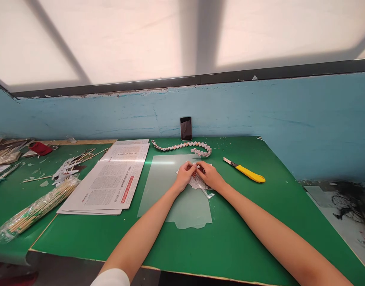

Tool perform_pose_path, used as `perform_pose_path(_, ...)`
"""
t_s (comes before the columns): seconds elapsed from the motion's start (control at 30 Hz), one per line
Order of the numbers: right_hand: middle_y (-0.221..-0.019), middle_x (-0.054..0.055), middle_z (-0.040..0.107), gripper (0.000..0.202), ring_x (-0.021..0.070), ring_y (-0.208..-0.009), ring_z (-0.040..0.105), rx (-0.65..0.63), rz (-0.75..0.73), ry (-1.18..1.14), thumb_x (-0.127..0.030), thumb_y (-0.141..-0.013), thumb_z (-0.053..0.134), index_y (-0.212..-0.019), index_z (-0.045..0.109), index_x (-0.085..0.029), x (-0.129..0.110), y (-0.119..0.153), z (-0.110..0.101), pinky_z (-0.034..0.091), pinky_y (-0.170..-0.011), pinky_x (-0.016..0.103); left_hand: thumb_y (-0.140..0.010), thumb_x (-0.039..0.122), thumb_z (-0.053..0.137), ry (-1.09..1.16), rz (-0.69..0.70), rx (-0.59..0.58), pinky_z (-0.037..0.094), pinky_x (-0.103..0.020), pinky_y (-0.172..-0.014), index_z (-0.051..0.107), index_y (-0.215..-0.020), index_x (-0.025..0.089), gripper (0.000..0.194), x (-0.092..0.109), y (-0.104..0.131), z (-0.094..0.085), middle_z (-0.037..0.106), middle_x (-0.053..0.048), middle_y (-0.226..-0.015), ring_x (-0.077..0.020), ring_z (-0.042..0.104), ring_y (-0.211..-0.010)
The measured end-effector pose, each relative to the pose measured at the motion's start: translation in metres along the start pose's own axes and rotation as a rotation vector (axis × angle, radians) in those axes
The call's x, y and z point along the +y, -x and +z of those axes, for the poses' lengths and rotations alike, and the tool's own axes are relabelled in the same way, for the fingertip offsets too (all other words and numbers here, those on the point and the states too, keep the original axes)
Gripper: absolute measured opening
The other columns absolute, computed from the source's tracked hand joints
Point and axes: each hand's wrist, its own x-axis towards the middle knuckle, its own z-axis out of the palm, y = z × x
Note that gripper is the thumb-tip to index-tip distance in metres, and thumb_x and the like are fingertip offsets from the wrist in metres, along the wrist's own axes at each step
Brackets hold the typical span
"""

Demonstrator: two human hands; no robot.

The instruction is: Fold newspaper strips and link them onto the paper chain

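My left hand [184,178] and my right hand [212,176] meet fingertip to fingertip over the middle of the table. Both are closed in a pinch on a small piece of paper, mostly hidden by the fingers. Under them lie cut pieces of printed newspaper [197,183], on a translucent sheet [158,184] with a ragged near edge. Just beyond the hands, a zigzag chain of folded paper [173,147] curves across the green surface. A yellow utility knife [248,173], blade out, rests to the right of my right hand.
Stacked newspapers [114,178] lie left of the sheet. Farther left are a plastic-wrapped bundle of thin sticks [39,208], paper scraps [68,169] and a red item [40,148]. A phone [186,128] leans upright against the blue wall. The green table [277,222] ends at the right.
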Motion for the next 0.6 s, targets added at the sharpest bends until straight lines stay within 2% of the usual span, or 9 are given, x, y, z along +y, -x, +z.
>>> perform_pose_path(0.1,-0.116,0.01,0.065,0.023,0.0259,-0.108,0.06,0.11,-0.142,0.037,-0.027,-0.104,0.05,-0.12,0.066,-0.024,0.001,-0.001,0.001,0.051,-0.091,0.04,-0.083,0.052,0.072,-0.065,0.023,-0.002,0.041,-0.025,-0.058,0.052,-0.074,0.019,0.039,0.003,0.003,0.002,0.055,0.003,-0.06,-0.0114,0.051,-0.057)
perform_pose_path(0.2,-0.111,0.01,0.063,0.024,0.0261,-0.105,0.06,0.208,-0.175,0.037,-0.028,-0.105,0.05,-0.114,0.073,-0.026,0.003,-0.002,0.001,0.053,-0.088,0.041,-0.088,0.051,0.066,-0.053,0.033,-0.057,0.043,-0.026,-0.059,0.053,-0.078,0.02,0.036,0.007,0.006,0.003,0.056,0.002,-0.063,-0.0127,0.053,-0.059)
perform_pose_path(0.3,-0.102,0.009,0.06,0.025,0.0246,-0.095,0.059,0.312,-0.132,0.006,-0.031,-0.104,0.052,-0.108,0.076,-0.027,0.005,-0.005,-0.001,0.053,-0.083,0.041,-0.092,0.049,0.059,-0.034,0.035,-0.093,0.044,-0.027,-0.059,0.059,-0.087,0.02,0.029,0.01,0.007,0.005,0.055,0.002,-0.065,-0.0141,0.053,-0.06)
perform_pose_path(0.4,-0.093,0.007,0.054,0.024,0.023,-0.086,0.058,0.416,-0.019,-0.021,-0.035,-0.102,0.055,-0.103,0.077,-0.025,0.004,-0.006,-0.003,0.053,-0.077,0.039,-0.091,0.043,0.059,-0.08,0.038,-0.071,0.044,-0.027,-0.059,0.062,-0.09,0.02,0.023,0.011,0.008,0.007,0.054,0.002,-0.063,-0.0141,0.053,-0.06)
perform_pose_path(0.5,-0.09,0.005,0.055,0.024,0.0218,-0.083,0.058,0.422,0.076,-0.067,-0.036,-0.102,0.054,-0.105,0.075,-0.024,0.002,-0.005,-0.004,0.052,-0.077,0.038,-0.089,0.038,0.061,-0.101,0.037,-0.058,0.043,-0.026,-0.058,0.061,-0.09,0.02,0.018,0.011,0.009,0.008,0.054,0.002,-0.063,-0.0135,0.052,-0.059)
perform_pose_path(0.6,-0.098,0.008,0.057,0.023,0.0247,-0.093,0.057,0.437,0.088,-0.012,-0.037,-0.101,0.056,-0.104,0.075,-0.023,0.006,-0.007,-0.005,0.052,-0.085,0.042,-0.088,0.036,0.059,-0.091,0.037,-0.056,0.043,-0.026,-0.058,0.06,-0.09,0.02,0.016,0.01,0.009,0.008,0.055,0.002,-0.063,-0.0135,0.052,-0.059)
